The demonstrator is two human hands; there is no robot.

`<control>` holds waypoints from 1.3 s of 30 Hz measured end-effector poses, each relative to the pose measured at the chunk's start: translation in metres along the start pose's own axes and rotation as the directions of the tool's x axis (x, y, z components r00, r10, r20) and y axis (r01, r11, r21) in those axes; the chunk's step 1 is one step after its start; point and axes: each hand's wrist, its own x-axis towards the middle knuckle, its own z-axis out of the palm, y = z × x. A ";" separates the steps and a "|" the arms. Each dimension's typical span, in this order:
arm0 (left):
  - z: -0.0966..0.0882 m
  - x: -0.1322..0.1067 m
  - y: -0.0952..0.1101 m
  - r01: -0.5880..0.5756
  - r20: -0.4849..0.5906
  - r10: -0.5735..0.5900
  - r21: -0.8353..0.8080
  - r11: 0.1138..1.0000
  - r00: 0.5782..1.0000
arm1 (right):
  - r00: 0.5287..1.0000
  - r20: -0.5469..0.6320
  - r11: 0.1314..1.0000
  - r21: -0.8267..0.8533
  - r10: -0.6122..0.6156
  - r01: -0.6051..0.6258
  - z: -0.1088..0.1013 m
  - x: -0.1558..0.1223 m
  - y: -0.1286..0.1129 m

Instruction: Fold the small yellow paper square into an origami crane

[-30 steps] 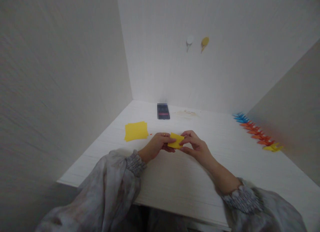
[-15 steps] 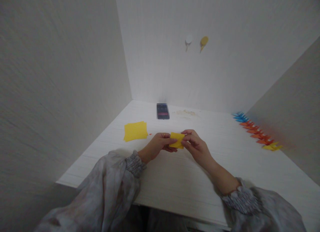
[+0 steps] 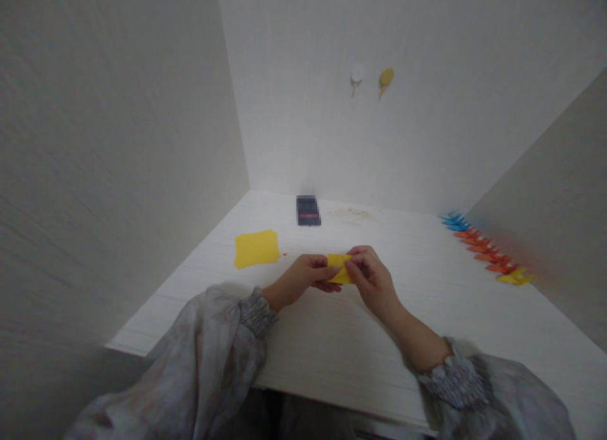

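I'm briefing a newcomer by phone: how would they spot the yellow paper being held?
Start at the white table, then find the left hand and right hand. The small yellow paper piece is between them; unlike the larger yellow paper stack at left, it is held.

Paper sits between my left hand and right hand, a sheet stack lying left, folded figures far right.

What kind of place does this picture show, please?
Probably a small indoor desk booth: a white table enclosed by plain walls on three sides, with a paper stack at the left and a row of folded papers along the right.
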 end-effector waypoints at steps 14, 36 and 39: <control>0.002 -0.002 0.004 0.019 -0.028 -0.017 0.050 0.999 0.999 | 0.997 -0.073 0.999 0.035 0.009 -0.007 0.000 -0.001 -0.003; 0.003 -0.004 0.005 0.007 0.031 -0.008 0.038 0.999 0.999 | 0.990 -0.113 0.985 0.163 0.082 -0.062 0.000 -0.001 -0.007; 0.003 -0.004 0.005 0.001 0.035 -0.003 0.035 0.999 0.999 | 0.986 -0.124 0.965 0.251 0.108 -0.074 0.001 -0.001 -0.006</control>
